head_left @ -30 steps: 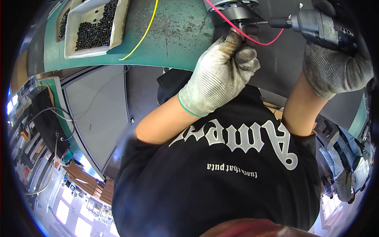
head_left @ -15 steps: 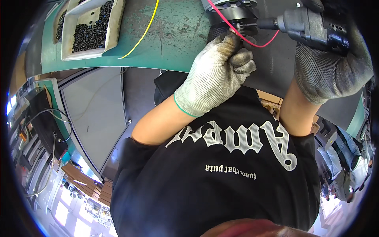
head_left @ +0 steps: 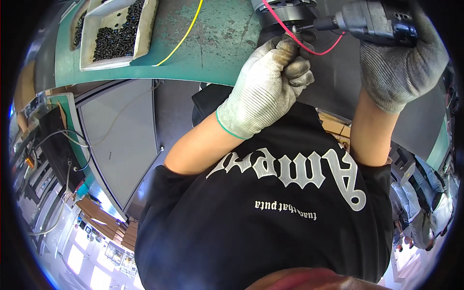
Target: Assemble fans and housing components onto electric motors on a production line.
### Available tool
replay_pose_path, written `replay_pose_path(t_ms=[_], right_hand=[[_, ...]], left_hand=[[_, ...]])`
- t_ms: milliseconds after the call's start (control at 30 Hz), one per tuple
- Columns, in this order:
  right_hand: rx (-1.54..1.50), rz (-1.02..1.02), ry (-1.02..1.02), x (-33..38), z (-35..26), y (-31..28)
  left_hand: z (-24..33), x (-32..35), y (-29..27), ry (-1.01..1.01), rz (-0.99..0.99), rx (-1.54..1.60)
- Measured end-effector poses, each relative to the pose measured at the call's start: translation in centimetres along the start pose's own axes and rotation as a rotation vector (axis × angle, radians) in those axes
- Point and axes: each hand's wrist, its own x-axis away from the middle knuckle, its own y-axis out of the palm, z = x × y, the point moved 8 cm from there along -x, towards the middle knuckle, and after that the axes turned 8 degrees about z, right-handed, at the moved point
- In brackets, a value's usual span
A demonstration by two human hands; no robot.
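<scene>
My left hand, in a pale glove with darkened fingertips, is closed in a pinch just below a round black and grey part. What its fingers hold is hidden. A small ridged piece shows beside the fingertips. In my right hand, also gloved, is a black and grey power screwdriver. Its narrow nose points left and reaches the black part's edge; contact at the tip cannot be made out. A red wire loops in front of the part and above my left fingers.
On the green worn bench, a whitish tray of small black screws stands at the far left. A yellow wire lies between tray and part. Left below the bench is a grey panel. Other people appear at the right rim.
The whole view has shifted slightly. My right hand and the power screwdriver have moved a little left and up in the picture. My left hand keeps its pinch beside the part.
</scene>
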Motion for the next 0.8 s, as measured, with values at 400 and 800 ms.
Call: replay_pose_path(t_ms=[400, 800], right_hand=[[-0.086, 0.152, -0.100, -2.8, 0.7, -5.4], [0.014, 0.186, -0.010, -3.2, -1.6, -4.1]], left_hand=[[0.5, 0.1, 0.3, -0.007, -0.039, -0.029], [2.8, 1.8, -0.3, 0.245, 0.120, -0.423]])
